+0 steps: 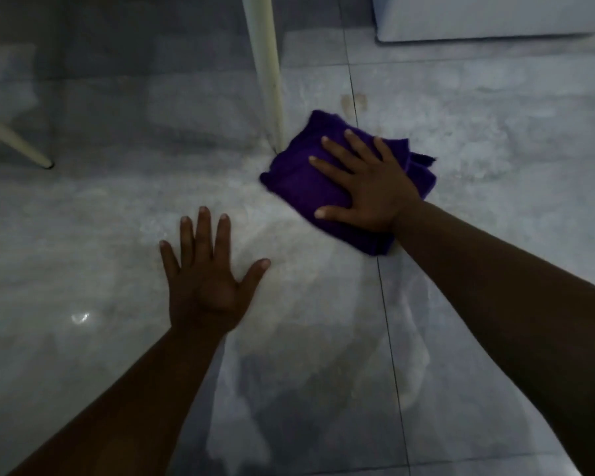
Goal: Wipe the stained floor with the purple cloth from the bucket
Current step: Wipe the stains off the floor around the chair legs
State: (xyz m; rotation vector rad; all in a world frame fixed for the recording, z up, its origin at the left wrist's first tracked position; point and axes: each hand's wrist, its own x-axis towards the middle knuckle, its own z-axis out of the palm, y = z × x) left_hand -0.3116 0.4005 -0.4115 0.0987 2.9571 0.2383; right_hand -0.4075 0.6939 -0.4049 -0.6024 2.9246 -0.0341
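Left hand (208, 281) splayed flat, bracing on wet tile floor (100, 269); right hand (364, 187) spread, pressing purple cloth (299, 182) beside furniture leg (267, 73); brown stain (352, 103) just beyond; risk: slipping palm, cloth snagging leg.

Dim, soft focus; glare spot on floor (80, 317) lower left.
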